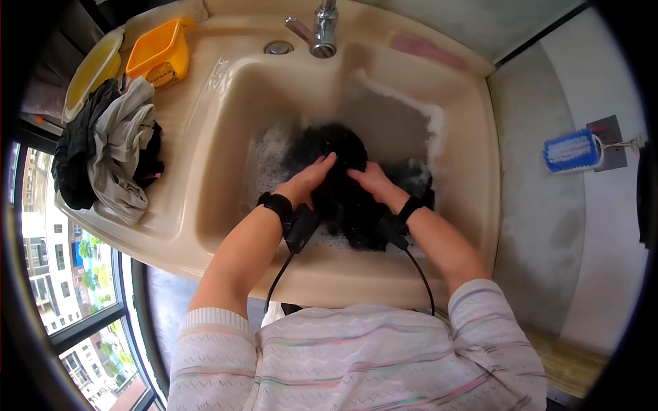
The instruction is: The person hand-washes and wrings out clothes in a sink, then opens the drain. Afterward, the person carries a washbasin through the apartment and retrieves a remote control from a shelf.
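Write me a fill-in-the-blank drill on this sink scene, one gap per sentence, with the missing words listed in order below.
The left hand and right hand hold ____ cloth in the sink.
The pile of clothes lies to the ____ of the basin.
A blue-and-white brush hangs on the ____.

Missing words: black; left; wall

Single head view (worn), facing forward and down.
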`<state>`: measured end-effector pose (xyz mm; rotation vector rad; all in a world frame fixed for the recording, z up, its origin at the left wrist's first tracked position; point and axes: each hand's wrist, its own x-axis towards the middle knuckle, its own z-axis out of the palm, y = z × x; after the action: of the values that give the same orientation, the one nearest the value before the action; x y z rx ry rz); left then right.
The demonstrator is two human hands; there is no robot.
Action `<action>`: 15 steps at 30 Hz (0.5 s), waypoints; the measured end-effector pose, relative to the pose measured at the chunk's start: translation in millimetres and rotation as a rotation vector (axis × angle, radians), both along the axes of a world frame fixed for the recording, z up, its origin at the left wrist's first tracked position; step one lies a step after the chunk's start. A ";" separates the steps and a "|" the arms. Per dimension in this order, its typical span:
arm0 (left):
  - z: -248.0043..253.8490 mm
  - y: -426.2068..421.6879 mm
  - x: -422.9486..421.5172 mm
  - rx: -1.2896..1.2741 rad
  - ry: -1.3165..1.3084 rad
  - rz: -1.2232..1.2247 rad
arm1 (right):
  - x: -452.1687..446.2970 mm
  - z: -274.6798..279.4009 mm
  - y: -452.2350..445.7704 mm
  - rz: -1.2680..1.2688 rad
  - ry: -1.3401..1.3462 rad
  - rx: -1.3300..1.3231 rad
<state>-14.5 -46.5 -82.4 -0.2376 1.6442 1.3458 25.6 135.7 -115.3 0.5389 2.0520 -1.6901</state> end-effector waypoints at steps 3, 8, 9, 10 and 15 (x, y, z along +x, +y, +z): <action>-8.7 0.6 -1.8 0.379 -0.254 0.206 | -11.3 40.8 -39.6 0.091 0.245 0.427; -11.9 -7.6 -25.0 0.302 0.072 0.275 | -21.2 38.2 -50.3 0.088 0.592 0.499; 6.7 -8.8 -28.8 0.304 0.070 0.269 | -19.6 34.7 -41.0 0.083 0.590 0.503; 27.8 -11.9 -32.9 0.331 0.187 0.230 | -14.9 33.8 -23.9 0.216 0.505 0.621; 42.7 -36.0 -61.9 0.089 0.713 0.203 | 5.5 18.2 87.3 0.389 0.191 0.456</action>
<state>-76.4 -82.5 -39.7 0.1581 2.1731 1.7825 31.1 223.1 -97.1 0.0935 2.4979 -1.0890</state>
